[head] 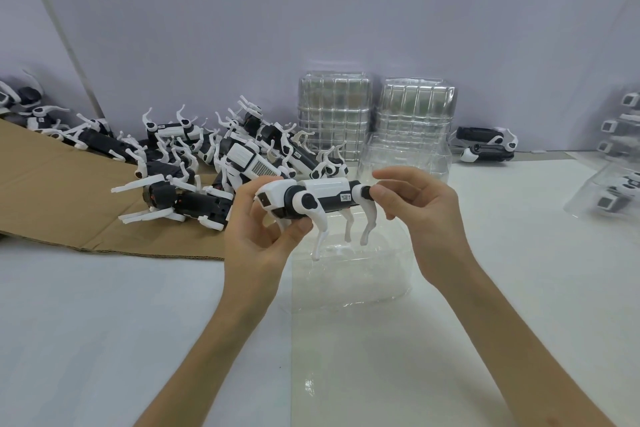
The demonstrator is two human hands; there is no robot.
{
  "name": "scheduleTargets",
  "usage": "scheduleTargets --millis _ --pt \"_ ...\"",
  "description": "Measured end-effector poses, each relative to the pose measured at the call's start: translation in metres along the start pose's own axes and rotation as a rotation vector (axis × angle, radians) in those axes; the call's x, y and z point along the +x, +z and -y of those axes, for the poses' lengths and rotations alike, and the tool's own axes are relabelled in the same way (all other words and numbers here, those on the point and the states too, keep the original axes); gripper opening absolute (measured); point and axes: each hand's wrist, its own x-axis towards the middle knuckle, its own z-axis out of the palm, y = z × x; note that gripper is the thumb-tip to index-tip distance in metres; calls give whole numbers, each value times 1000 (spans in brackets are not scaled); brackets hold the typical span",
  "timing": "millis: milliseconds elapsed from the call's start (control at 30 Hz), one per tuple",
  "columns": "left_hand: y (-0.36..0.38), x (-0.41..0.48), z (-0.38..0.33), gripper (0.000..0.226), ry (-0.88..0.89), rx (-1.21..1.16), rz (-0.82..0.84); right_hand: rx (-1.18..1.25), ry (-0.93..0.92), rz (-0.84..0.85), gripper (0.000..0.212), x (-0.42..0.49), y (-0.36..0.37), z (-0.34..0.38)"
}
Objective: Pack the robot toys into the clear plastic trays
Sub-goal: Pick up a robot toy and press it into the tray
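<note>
While pinching the robot toy (322, 199) at its front shoulder with the curled left hand (263, 229) and at its rear hip knob with thumb and fingertips of the right hand (422, 215), holds it aloft, legs down, over the clear tray (346, 284) at 6 o'clock of it. Risks snagging a dangling leg on the moulded wall if lowered askew. Risks a drop, given so light a rear pinch. May shove the light tray across the table (104, 322). Leaves the pile of toys (214, 156) at 10 o'clock and the tray stacks (334, 114) at 12 o'clock well apart.

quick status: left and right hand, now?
Left hand: holding the front end of the robot dog toy, fingers curled round it.
Right hand: pinching the same toy's rear end.
</note>
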Motion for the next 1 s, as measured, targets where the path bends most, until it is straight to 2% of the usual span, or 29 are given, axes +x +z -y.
scheduleTargets --millis 333,467,667,733,833,1000 --pt "-1 1 -2 51 14 -6 22 -69 43 -32 13 1 0 -6" --pt "0 0 -4 53 2 -10 19 39 158 84 12 1 0 -5" --pt "-1 -1 -5 52 -73 -79 4 84 205 172 21 3 0 -8" --pt "-1 -1 -5 48 -121 -134 16 30 194 190 23 4 0 -8" --pt "-1 0 -6 44 -206 -239 42 -64 163 261 43 5 -4 -8" --pt "-2 0 -12 58 -280 -316 132 48 204 450 49 5 -9 -9"
